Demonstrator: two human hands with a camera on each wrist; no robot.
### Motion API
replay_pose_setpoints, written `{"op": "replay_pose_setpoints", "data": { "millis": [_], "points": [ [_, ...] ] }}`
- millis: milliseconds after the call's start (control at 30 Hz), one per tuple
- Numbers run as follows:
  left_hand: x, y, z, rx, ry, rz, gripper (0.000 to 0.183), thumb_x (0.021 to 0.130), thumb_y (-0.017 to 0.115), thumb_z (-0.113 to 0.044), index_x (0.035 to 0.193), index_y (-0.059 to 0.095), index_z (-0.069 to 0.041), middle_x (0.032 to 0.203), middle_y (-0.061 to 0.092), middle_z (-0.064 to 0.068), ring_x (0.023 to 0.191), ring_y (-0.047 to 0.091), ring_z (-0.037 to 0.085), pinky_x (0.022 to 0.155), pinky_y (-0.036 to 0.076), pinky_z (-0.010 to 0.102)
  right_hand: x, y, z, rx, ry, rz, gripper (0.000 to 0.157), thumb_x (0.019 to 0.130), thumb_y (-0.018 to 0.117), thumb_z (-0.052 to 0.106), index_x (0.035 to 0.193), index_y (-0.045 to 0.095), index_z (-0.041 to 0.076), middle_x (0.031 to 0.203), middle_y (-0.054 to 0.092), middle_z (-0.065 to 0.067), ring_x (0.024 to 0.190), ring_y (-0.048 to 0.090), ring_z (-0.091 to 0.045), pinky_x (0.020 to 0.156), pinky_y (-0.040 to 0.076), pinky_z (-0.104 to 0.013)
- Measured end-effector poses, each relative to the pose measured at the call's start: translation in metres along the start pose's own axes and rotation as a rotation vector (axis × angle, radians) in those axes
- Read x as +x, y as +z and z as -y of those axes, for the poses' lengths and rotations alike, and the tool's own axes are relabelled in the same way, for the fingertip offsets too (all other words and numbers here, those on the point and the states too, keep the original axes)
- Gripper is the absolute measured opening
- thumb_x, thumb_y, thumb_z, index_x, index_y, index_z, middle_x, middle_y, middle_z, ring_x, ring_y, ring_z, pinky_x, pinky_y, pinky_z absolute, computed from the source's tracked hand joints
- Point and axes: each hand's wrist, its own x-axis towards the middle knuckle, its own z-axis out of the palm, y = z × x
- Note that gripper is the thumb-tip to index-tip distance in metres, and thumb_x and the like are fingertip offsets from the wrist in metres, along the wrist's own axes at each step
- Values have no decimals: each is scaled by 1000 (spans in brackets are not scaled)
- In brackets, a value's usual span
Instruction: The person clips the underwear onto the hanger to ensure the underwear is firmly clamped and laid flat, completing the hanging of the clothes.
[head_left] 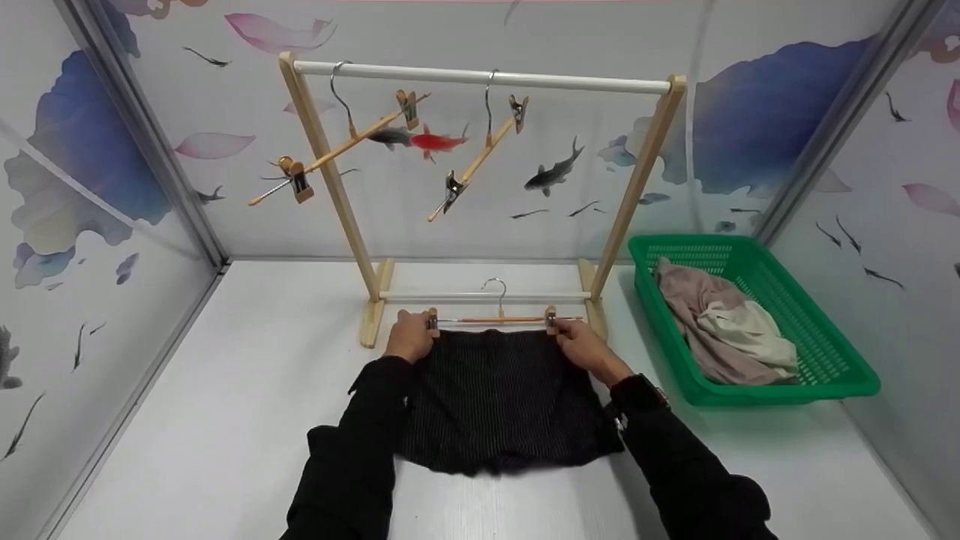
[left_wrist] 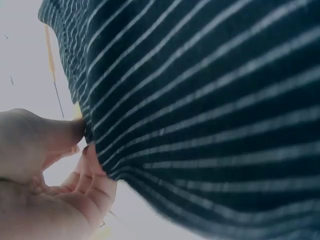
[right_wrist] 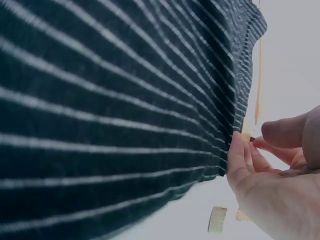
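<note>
Dark pinstriped shorts (head_left: 502, 397) with a gathered waistband lie on the white table below a wooden clip hanger (head_left: 499, 320). The hanger's left clip (head_left: 433, 321) and right clip (head_left: 551, 320) stand at the two ends of the waistband. At the left corner my left hand (head_left: 409, 337) pinches the waistband between thumb and fingers; the left wrist view shows the thumb (left_wrist: 65, 132) against the cloth. My right hand (head_left: 589, 349) holds the other corner beside the right clip. In the right wrist view its fingertips (right_wrist: 239, 145) touch the cloth, partly hiding the clip.
A wooden rack (head_left: 645, 187) stands behind, with two clip hangers, one left (head_left: 334, 154) and one right (head_left: 480, 161), on its white top bar (head_left: 570, 81). On the right, a green basket (head_left: 832, 375) holds crumpled pinkish and cream cloth (head_left: 720, 322). Printed walls enclose the table.
</note>
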Motion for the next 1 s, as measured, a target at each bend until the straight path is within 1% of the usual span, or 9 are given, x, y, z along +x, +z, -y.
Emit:
{"op": "replay_pose_setpoints", "data": {
  "millis": [100,200,300,367,500,633,833,900,1000],
  "points": [
    [1,1,-3,78,-9,37,37,98,59,-2,133,57,10,119,54,32,111,55,45,97,47,51,1,1,2,-67,-23,-22,42,102,40,-9,143,47,-14,149,44,-29,134,45,-36,106,38,-45],
    [0,1,-6,110,-30,84,38,98,56,0,135,53,8,123,49,32,113,51,45,98,45,52,1,4,6,-154,-49,-54,29,99,44,-12,121,62,-11,131,59,-26,111,53,-32,96,43,-45],
    [-2,-2,-9,97,-69,111,37,99,55,-1,135,51,8,124,47,31,111,51,47,97,45,53,-1,9,10,-251,-84,-92,13,95,48,-12,96,61,-10,104,62,-18,91,52,-27,85,45,-43],
    [-3,-4,-10,85,-105,141,41,100,54,-3,139,48,8,128,43,32,113,50,48,98,45,53,-3,13,13,-294,-102,-110,11,93,50,-12,88,59,-8,93,59,-14,85,51,-26,80,45,-44],
    [-3,-7,-12,73,-144,178,51,100,53,-5,148,39,8,135,37,33,119,45,49,101,44,53,-6,18,14,-359,-158,-147,14,91,51,-14,91,64,-11,100,66,-20,99,61,-36,91,49,-52],
    [-4,-7,-11,80,-130,204,57,100,49,-4,152,30,10,142,32,36,126,41,51,107,38,53,-6,18,9,-419,-199,-151,17,89,51,-13,98,66,-15,114,65,-31,116,57,-48,102,43,-58],
    [-4,-7,-8,49,-96,234,58,101,46,-3,155,27,8,147,29,37,132,37,53,111,34,55,-5,15,6,-461,-230,-144,9,88,53,-10,84,62,-9,104,66,-27,108,59,-47,95,46,-57],
    [-4,-8,-6,44,-86,243,58,101,45,-3,155,27,8,147,29,38,133,37,53,111,33,55,-7,14,10,-419,-199,-122,12,90,53,-12,81,59,-8,98,64,-23,101,59,-42,92,47,-56],
    [-4,-10,-2,50,-74,249,58,100,46,-2,154,28,9,146,30,39,133,36,54,111,33,56,-7,12,17,-350,-168,-79,18,94,50,-12,78,55,-5,86,56,-11,84,54,-28,79,47,-45]
  ]
}}
